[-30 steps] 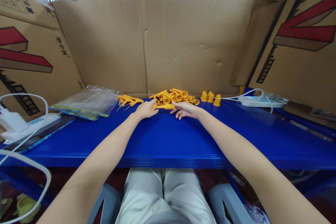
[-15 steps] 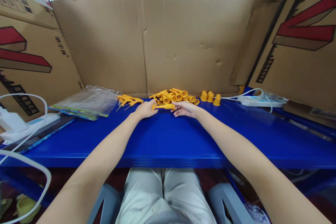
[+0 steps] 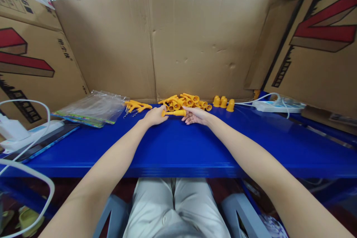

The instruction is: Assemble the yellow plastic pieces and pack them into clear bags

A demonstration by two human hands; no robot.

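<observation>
A yellow plastic corkscrew [image 3: 175,112] lies level between my two hands, a ridged shaft and a wider bell part showing. My left hand [image 3: 156,115] is closed on its left end. At the other end, the fingers of my right hand [image 3: 197,114] grip the bell part, some of them curled below it. Just behind my hands is a heap of similar yellow pieces [image 3: 189,100] with open bell ends. To the left lie yellow handles with metal spirals [image 3: 138,105]. Three yellow bell-shaped caps [image 3: 230,105] stand to the right.
Clear plastic bags [image 3: 92,106] lie on the left of the blue table [image 3: 178,148]. Beyond them are a dark flat device [image 3: 47,139] and a white charger with cables [image 3: 13,130]. A white power strip [image 3: 279,107] lies at right. Cardboard [image 3: 206,44] walls the back.
Almost nothing differs. Both hands keep hold of the corkscrew in the same place, with only a very slight shift of the right fingers.
</observation>
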